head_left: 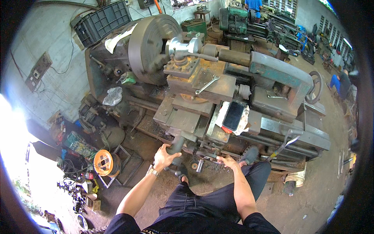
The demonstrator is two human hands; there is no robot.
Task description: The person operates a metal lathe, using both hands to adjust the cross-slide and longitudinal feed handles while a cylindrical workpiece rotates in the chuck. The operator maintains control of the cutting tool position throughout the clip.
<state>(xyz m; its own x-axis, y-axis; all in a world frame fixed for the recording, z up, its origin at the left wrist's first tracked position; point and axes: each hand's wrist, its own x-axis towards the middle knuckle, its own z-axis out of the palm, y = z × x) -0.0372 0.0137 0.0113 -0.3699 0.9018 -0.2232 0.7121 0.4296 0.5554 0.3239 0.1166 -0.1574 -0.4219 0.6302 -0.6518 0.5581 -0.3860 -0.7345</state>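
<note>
I am in front of a large metal lathe. My left hand (165,159) is closed around a grey crank handle (178,143) at the front of the carriage. My right hand (229,162) grips the rim of a small handwheel (207,155). Behind them, a shiny metal workpiece (180,47) sits between the big round chuck (150,48), whose face looks blurred, and the tailstock (280,68). The tool post (181,67) stands close in front of the workpiece. On the slide lies a wrench (207,85).
A black phone (234,116) rests on a white cloth on the carriage. Another wrench (277,96) lies on the tailstock base. An orange cable spool (105,163) stands at the left on the floor. Far back, a person in blue (254,5) stands near another lathe (235,21).
</note>
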